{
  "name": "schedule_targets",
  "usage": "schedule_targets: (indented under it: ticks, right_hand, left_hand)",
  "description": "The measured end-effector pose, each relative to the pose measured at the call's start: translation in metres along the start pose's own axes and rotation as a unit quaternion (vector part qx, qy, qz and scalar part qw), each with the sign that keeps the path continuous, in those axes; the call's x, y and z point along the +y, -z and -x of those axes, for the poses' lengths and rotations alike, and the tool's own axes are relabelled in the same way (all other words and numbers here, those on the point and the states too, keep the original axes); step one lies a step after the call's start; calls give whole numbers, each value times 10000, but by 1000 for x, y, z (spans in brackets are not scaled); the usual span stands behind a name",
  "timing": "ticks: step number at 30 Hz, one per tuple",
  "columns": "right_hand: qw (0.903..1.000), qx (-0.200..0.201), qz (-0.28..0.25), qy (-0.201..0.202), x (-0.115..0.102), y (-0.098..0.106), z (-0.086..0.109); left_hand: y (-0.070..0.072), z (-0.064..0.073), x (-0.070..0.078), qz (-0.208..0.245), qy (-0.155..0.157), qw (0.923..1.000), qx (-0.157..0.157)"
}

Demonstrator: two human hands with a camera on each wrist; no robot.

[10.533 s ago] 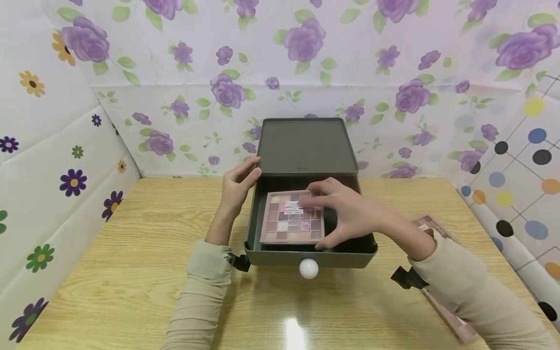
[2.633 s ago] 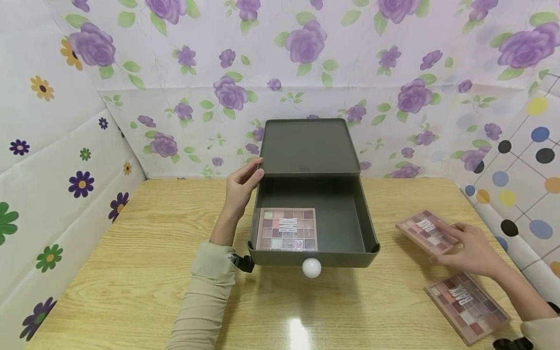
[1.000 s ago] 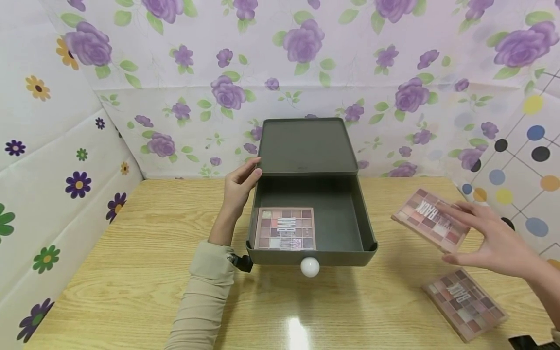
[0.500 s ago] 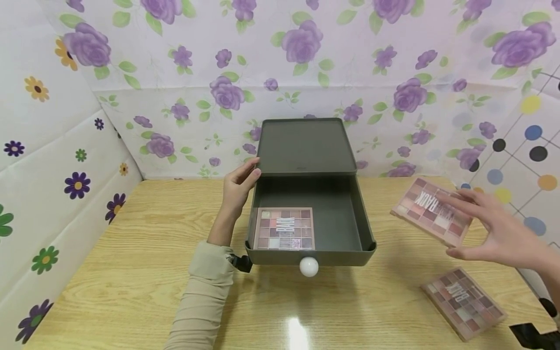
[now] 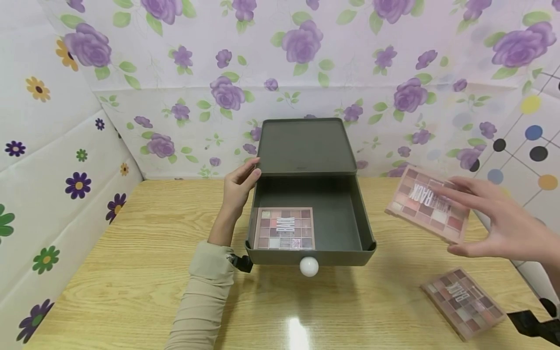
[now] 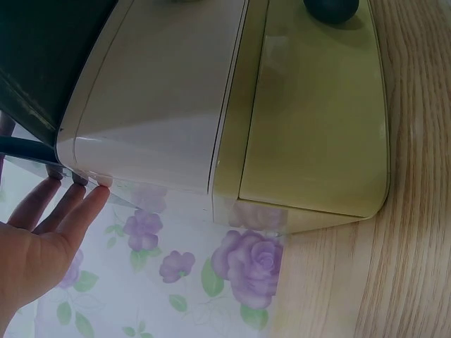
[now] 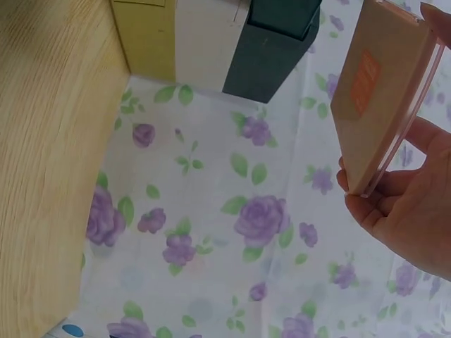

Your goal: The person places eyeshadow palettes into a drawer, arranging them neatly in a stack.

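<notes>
A small drawer cabinet (image 5: 306, 146) has its dark green top drawer (image 5: 337, 228) pulled out by a white knob (image 5: 309, 267). Inside the drawer, on the left, lies an eyeshadow palette (image 5: 284, 228). My left hand (image 5: 236, 192) rests against the cabinet's left side; in the left wrist view its extended fingers (image 6: 83, 211) touch the side wall. My right hand (image 5: 503, 223) holds a second palette (image 5: 426, 204) by its edges, raised and tilted to the right of the drawer. The right wrist view shows this palette's plain underside (image 7: 373, 84). A third palette (image 5: 463, 304) lies on the table below that hand.
White (image 6: 155, 91) and yellow (image 6: 317, 105) tiers sit under the green one. The cabinet stands on a wood-grain table (image 5: 131, 272). Floral sheeting (image 5: 197, 112) covers the wall behind, with patterned sheets on both sides.
Since the earliest frame, the palette in the drawer has moved to the front left. My right hand has left the drawer, picked up another palette from the right and lifted it. My left hand stays put.
</notes>
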State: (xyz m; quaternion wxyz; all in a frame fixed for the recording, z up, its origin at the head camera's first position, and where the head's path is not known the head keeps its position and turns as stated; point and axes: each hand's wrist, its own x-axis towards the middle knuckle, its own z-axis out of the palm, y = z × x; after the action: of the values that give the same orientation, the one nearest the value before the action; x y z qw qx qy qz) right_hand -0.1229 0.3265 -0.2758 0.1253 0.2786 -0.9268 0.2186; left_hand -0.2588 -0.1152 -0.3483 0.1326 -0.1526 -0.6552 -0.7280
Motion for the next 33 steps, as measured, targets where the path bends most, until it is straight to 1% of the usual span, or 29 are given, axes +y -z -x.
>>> schedule_targets:
  ticks: [6, 11, 14, 27, 30, 33]
  right_hand:
    - [9998, -47, 15, 181, -13, -1, -8]
    - [9981, 6, 123, 602, -19, -4, -17]
    - [9962, 5, 64, 864, -21, -6, -23]
    - [9880, -222, -272, 1501, -32, -16, -45]
    - [9854, -135, -150, 1691, -35, -19, -51]
    - [9805, 11, 49, 1965, -39, -21, -57]
  left_hand:
    - [0, 0, 0, -46, 13, 10000, 4]
    - [0, -1, -1, -77, 14, 10000, 6]
    - [0, -1, -1, -58, 8, 10000, -5]
    - [0, -1, -1, -9, 8, 10000, -12]
    - [1, -1, -1, -7, 18, 10000, -17]
    - [1, -1, -1, -17, 5, 10000, -28]
